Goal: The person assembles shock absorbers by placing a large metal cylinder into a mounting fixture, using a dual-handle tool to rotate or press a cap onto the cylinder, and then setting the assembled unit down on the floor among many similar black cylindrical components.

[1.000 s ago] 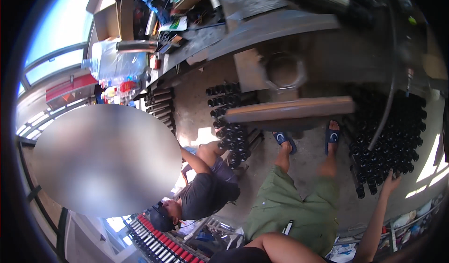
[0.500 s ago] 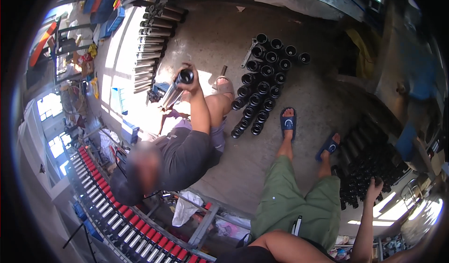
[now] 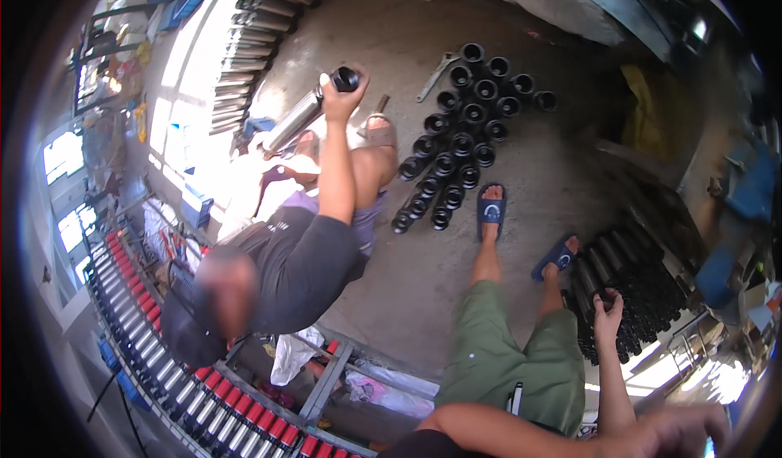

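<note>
My right hand (image 3: 608, 315) reaches to the pile of black tubes (image 3: 643, 275) lying beside my right foot. Its fingers are curled at the near end of one tube, which they partly cover. My left arm crosses in front of me to the right. At its end, my left hand (image 3: 688, 435) is smeared by motion near the lower edge, so its fingers cannot be made out. On the floor ahead, several black tubes (image 3: 463, 144) stand upright in a close group, open ends up.
A co-worker (image 3: 301, 271) sits at the left, holding a shiny metal cylinder (image 3: 297, 120) with a black end. A wrench (image 3: 437, 77) lies by the standing tubes. Metal cylinders (image 3: 248, 55) line the far left. A roller conveyor (image 3: 171, 352) with red sleeves curves along the lower left.
My right hand has moved leftward along the black tubes. My left hand has come into view at the lower right. The co-worker has tilted the cylinder further over. The view has shifted slightly.
</note>
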`<state>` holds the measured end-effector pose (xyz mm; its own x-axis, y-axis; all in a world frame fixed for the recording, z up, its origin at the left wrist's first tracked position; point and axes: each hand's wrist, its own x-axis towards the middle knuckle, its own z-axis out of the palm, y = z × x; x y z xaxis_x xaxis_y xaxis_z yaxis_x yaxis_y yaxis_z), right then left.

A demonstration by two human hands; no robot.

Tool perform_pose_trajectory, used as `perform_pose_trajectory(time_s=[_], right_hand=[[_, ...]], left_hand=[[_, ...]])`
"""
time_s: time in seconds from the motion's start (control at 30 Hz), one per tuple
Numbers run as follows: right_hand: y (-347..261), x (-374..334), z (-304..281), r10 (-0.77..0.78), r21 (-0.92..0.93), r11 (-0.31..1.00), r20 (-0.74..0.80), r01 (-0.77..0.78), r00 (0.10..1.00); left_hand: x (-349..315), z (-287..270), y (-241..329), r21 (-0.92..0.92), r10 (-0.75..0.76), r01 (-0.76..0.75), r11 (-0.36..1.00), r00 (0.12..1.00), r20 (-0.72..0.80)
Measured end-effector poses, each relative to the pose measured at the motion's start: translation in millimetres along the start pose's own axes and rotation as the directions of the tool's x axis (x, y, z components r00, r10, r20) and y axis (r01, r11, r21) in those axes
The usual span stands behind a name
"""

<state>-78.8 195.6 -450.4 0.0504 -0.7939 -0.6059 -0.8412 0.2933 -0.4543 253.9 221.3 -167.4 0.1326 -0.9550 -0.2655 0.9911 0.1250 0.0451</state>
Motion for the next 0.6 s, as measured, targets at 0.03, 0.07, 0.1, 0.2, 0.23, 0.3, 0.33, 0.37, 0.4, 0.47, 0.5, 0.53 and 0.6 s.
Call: perform_pose_trajectory(time_s=[0.03,0.07,0.1,0.2,0.23,0.3,0.33,0.37,0.4,0.47,0.5,0.53,0.6], right_hand=[[11,0,-8,0.072,0.062,0.996,-0.016,-0.071,0.997],[-2,-1,-22,0.075,0.076,0.994,-0.002,-0.075,0.997],[-17,-3,-37,0.081,0.086,0.993,0.014,-0.082,0.997],[37,-8,-67,0.216,0.212,0.961,-0.158,-0.180,0.963],[55,-12,-77,0.222,0.265,0.950,-0.198,-0.166,0.955],[88,-22,-91,0.233,0.269,0.951,-0.288,-0.155,0.929],[73,-27,-99,0.356,0.299,0.916,-0.300,-0.267,0.885],[51,-35,-108,0.470,0.328,0.868,-0.301,-0.373,0.830],[52,-39,-116,0.439,0.306,0.887,-0.328,-0.346,0.837],[68,-57,-130,0.469,0.302,0.874,-0.318,-0.381,0.824],[73,-69,-133,0.498,0.335,0.855,-0.319,-0.396,0.806],[78,-73,-134,0.522,0.346,0.844,-0.354,-0.410,0.776],[76,-75,-145,0.536,0.370,0.834,-0.371,-0.409,0.758]], left_hand=[[14,-18,2,0.070,0.006,-0.001,0.998,0.998,-0.064],[32,-42,0,0.181,0.046,-0.020,0.983,0.989,-0.142],[55,-73,1,0.330,0.112,-0.029,0.944,0.966,-0.234],[158,-231,6,0.954,0.448,0.126,0.270,0.861,-0.241],[191,-285,8,0.976,0.467,0.215,0.041,0.859,-0.209],[255,-344,19,0.695,0.386,0.231,-0.681,0.920,0.073],[286,-369,24,0.477,0.288,0.212,-0.853,0.953,0.093],[311,-401,30,0.223,0.197,0.173,-0.959,0.977,0.086],[326,-449,38,0.118,0.188,0.178,-0.977,0.979,0.084],[360,-487,23,-0.231,0.169,0.148,-0.962,0.983,-0.074],[374,-489,8,-0.459,0.201,0.081,-0.884,0.955,-0.218],[379,-491,-1,-0.607,0.200,0.004,-0.795,0.946,-0.256],[371,-506,-5,-0.719,0.184,-0.132,-0.682,0.921,-0.344]])
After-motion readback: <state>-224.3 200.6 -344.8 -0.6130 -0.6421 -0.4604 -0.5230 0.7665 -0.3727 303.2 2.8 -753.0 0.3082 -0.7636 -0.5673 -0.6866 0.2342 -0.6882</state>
